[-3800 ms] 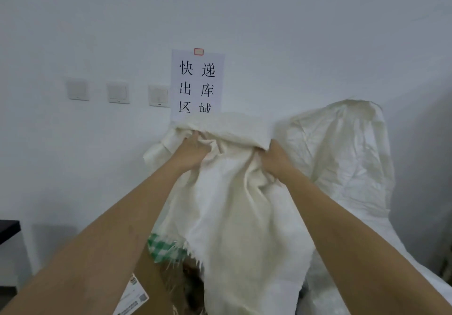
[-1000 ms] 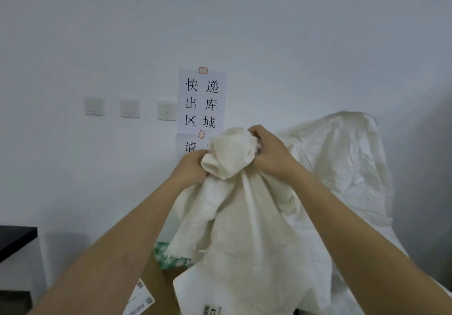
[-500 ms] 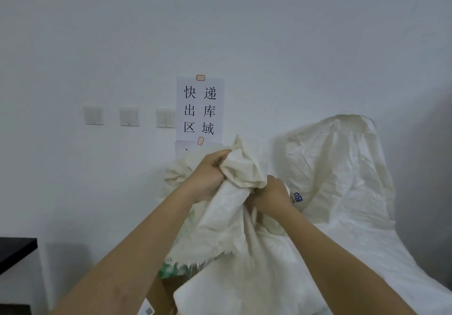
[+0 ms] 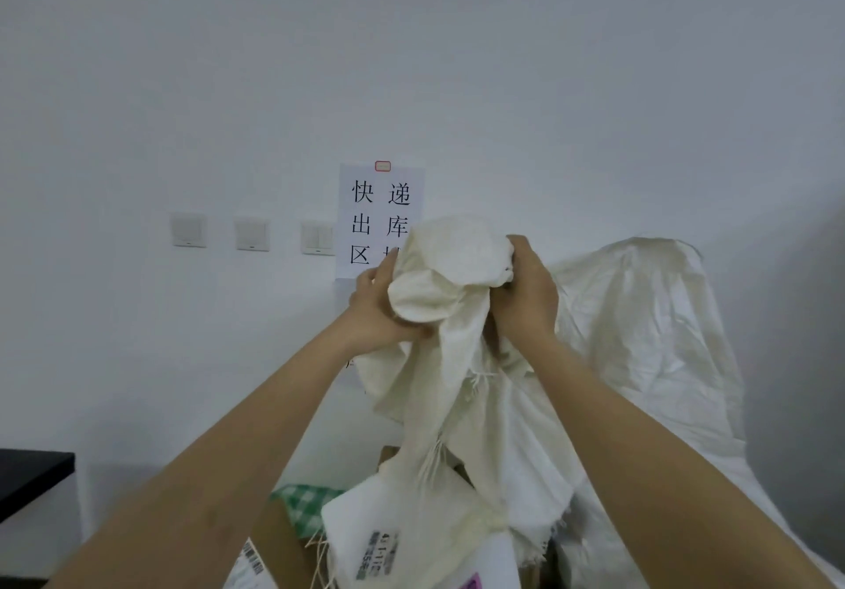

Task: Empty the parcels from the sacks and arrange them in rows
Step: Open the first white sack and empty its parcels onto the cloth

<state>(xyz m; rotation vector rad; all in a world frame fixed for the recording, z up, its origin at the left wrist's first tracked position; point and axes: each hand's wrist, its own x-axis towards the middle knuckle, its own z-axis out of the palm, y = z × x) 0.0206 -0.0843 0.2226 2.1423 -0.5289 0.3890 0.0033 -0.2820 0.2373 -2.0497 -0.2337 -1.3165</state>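
A plain white wall (image 4: pixel 457 62) filled nearly all I could see, and against it on the right slumped a second big woven sack (image 4: pixel 649 337), pale and crumpled, its top leaning on the wall. A printed paper sign (image 4: pixel 366 218) with black characters hung on the wall behind my hands, with three wall switches (image 4: pixel 251 235) in a row to its left. A black tabletop corner (image 4: pixel 27 474) poked in at the lower left.

Both arms reached up and forward at chest height. Between them I had the cream woven sack (image 4: pixel 448 295), its bunched end gathered into a ball. My left hand (image 4: pixel 382 314) cupped that ball from below and the side, fingers curled into the cloth. My right hand (image 4: pixel 521 295) clutched it from the right, thumb hooked over the top. The rest of the sack hung down, frayed threads trailing.

Below it lay the parcels: a white mailer bag (image 4: pixel 411 538) with a printed label, a green checked parcel (image 4: pixel 306 506) beside it, and a brown carton (image 4: pixel 274 538) partly behind my left arm.
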